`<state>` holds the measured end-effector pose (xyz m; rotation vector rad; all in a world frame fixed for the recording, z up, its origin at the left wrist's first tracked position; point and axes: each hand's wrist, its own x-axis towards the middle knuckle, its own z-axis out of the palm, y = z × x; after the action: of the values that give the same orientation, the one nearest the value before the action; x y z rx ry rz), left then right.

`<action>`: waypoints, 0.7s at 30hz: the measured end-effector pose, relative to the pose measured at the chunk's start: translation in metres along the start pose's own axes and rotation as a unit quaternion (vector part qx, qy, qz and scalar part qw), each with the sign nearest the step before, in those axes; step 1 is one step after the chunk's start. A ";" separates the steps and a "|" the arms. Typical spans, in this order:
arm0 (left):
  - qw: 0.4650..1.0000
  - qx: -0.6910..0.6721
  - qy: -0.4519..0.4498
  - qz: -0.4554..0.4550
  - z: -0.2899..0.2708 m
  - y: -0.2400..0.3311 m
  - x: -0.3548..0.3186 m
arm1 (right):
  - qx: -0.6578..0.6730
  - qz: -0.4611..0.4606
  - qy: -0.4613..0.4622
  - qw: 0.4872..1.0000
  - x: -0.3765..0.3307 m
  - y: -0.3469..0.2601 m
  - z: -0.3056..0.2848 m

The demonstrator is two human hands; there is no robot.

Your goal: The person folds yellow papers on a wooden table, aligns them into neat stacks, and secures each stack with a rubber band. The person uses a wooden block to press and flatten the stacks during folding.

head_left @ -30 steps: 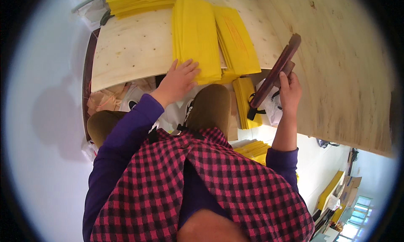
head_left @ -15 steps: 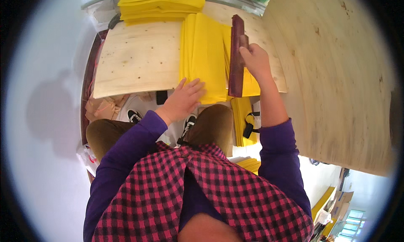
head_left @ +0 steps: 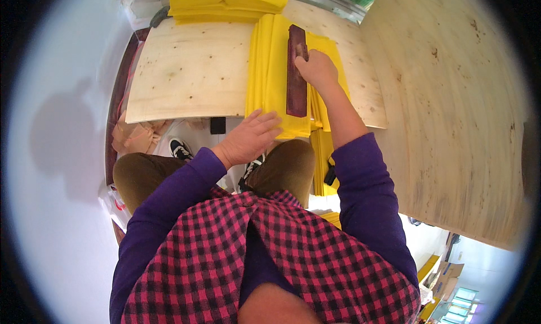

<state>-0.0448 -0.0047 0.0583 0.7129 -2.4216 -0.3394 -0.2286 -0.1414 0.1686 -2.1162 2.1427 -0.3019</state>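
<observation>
Under right hand [head_left: 316, 69], dark bar [head_left: 296, 70], yellow sheets [head_left: 269, 70]

A bar [head_left: 297, 70] lies on sheets [head_left: 270, 76] atop a board [head_left: 191, 76].

Bare plywood board [head_left: 191, 70] left of yellow sheets [head_left: 270, 70]

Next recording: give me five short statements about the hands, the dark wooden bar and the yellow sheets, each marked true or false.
1. The right hand grips the dark wooden bar. True.
2. The bar lies on the bare plywood board. False: it lies along the stack of yellow sheets.
3. The left hand rests flat on the near end of the yellow sheets. True.
4. The left hand holds the bar too. False: it is apart from the bar, fingers spread on the sheets.
5. Another pile of yellow sheets sits at the far edge of the board. True.
</observation>
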 end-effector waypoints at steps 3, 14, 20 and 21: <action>0.999 -0.004 0.010 0.030 0.003 0.000 0.000 | -0.022 0.002 -0.025 0.999 0.002 -0.002 0.002; 0.998 -0.019 0.041 0.039 0.008 -0.001 -0.002 | -0.038 0.010 -0.039 0.998 0.002 -0.001 0.038; 0.989 -0.052 0.133 0.039 0.004 -0.005 0.000 | -0.003 0.037 -0.015 0.999 0.001 0.011 0.055; 0.987 -0.052 0.151 0.006 0.002 -0.007 0.003 | 0.004 0.036 -0.014 0.999 0.001 0.012 0.056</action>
<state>-0.0454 -0.0118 0.0554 0.6523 -2.1061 -0.3252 -0.2285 -0.1453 0.1116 -2.0218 2.1922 -0.2717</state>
